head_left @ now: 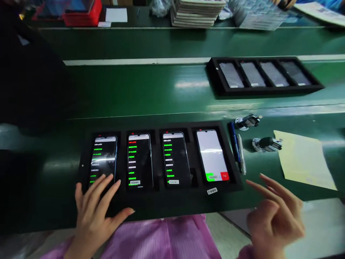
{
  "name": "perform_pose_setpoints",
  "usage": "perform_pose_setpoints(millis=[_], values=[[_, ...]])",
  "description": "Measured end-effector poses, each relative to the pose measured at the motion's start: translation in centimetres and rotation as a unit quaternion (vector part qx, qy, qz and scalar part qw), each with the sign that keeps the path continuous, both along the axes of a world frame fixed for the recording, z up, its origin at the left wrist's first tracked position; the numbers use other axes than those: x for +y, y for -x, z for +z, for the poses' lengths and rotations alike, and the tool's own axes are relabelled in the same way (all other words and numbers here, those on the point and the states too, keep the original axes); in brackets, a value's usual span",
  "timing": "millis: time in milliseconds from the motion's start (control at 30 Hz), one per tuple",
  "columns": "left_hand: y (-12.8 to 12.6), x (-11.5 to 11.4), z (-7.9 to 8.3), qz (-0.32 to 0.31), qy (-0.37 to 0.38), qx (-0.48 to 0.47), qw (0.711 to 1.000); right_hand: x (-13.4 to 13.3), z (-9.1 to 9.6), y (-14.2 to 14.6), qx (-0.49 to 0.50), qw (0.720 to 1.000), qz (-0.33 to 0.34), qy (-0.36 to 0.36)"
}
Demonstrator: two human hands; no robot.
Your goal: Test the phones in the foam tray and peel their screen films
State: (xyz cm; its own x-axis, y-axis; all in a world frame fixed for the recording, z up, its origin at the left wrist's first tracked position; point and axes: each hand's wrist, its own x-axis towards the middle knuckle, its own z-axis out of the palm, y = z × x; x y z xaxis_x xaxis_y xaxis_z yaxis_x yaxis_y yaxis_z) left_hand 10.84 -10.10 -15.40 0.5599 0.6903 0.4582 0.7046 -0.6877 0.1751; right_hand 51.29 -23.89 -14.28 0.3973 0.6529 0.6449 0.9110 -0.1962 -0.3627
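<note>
A black foam tray [159,196] lies on the green bench in front of me with several phones in its slots. The leftmost phone [104,158] and the two beside it [138,160] [175,158] show dark screens with green text. The rightmost phone [212,154] shows a white screen with a green and a red button. My left hand [94,212] lies flat and open on the tray's near left corner, fingertips at the leftmost phone. My right hand [272,216] hovers open to the right of the tray, fingers loosely curled, holding nothing.
Two pens [238,149] lie right of the tray, with two metal-based tools [246,121] [266,144] and a yellow paper [303,160]. A second tray of dark phones [264,90] sits on the conveyor behind. Stacked trays [196,12] and a red bin [82,14] stand farther back.
</note>
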Motion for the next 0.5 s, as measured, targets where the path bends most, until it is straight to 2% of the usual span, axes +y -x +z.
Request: perform_pose_setpoints(millis=[67, 200, 267, 367, 500], values=[[-0.9, 0.4, -0.2, 0.024, -0.01, 0.006, 1.0, 1.0, -0.9, -0.7, 0.015, 1.0, 0.01, -0.005], [-1.7, 2.4, -1.6, 0.117, -0.056, 0.004, 0.992, 4.1, -3.0, -1.2, 0.015, 0.999, 0.033, 0.002], [-1.9, 3.3, -2.0, 0.136, -0.068, -0.004, 0.988, 5.3, -3.5, -1.3, 0.014, 0.999, 0.039, 0.021], [-2.3, 3.3, -1.5, 0.167, -0.011, 0.017, 0.986, 6.1, -3.0, -1.3, 0.018, 0.995, 0.052, 0.086], [-2.5, 1.0, 0.1, 0.216, 0.125, 0.103, 0.963, 5.6, -1.4, -1.2, 0.016, 0.987, 0.053, 0.154]])
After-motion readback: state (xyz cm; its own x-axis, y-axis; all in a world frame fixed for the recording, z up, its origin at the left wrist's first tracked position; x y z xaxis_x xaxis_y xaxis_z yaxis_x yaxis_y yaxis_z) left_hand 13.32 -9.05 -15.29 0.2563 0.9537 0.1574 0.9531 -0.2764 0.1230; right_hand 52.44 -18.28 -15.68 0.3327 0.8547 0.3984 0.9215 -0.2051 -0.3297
